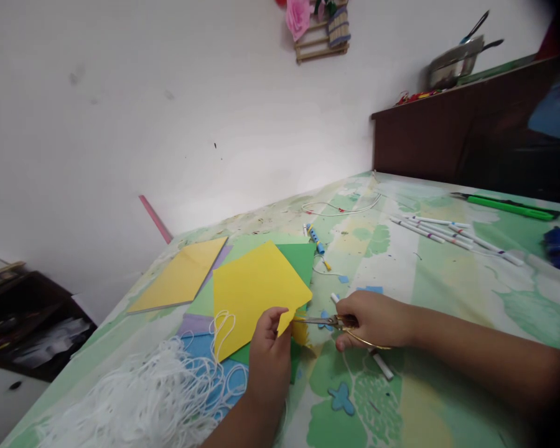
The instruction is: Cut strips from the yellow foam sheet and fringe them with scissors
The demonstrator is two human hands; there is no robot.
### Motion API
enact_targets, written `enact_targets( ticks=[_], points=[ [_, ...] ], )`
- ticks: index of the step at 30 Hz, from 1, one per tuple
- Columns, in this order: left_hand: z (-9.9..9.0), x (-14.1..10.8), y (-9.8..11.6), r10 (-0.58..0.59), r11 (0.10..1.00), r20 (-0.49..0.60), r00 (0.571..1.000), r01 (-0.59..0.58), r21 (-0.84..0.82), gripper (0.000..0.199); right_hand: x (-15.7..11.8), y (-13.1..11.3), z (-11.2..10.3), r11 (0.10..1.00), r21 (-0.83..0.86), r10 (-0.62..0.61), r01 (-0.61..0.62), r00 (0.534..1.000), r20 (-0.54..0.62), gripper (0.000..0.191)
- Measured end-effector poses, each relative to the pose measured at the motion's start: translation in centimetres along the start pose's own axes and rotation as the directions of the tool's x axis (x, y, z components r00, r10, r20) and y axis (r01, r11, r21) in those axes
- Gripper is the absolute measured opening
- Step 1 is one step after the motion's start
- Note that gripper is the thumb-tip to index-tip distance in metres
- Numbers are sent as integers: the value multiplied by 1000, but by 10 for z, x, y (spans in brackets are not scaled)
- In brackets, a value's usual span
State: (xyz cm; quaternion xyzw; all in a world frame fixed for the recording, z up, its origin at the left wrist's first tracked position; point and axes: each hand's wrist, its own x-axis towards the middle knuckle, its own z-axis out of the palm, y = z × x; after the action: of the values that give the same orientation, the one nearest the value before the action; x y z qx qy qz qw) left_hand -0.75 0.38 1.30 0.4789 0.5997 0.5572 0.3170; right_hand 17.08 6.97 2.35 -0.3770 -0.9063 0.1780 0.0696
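Head view: on the green, white and pale-yellow patterned tabletop (441, 298), a tangled heap of thin white cord (135, 398) is spread at the lower left. Beyond it, a four-sided yellow paper sheet (256, 280) is pinched at its near edge by the left hand (271, 348). By the curled right hand (368, 320), gold-handled metal scissors (335, 322) are gripped, blades at that edge. Nearer, a small blue butterfly-like piece (341, 399) is seen.

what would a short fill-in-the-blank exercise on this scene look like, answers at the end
The right hand holds scissors whose blades point toward the ____ hand.
The left hand holds paper coloured ____.
Tangled string at the picture's lower left is coloured ____.
The small cutout below the scissors is coloured ____.

Missing words: left; yellow; white; blue
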Motion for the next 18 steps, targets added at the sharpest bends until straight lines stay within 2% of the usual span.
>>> enact_targets(
  ticks=[4,10,18],
  points=[
    [0,1,1,-6,1000,-41,999,7,18,13,0,0,1,1000,-20,4,-4,1000,-6,44],
    [-3,0,5,-12,1000,-43,999,11,-2,8,0,2,2,1000,-25,-11,11,1000,-4,43],
    [-5,-2,3,11,998,-28,1000,-12,-56,13,2,1,3,999,-27,-24,25,1000,4,42]
  ],
)
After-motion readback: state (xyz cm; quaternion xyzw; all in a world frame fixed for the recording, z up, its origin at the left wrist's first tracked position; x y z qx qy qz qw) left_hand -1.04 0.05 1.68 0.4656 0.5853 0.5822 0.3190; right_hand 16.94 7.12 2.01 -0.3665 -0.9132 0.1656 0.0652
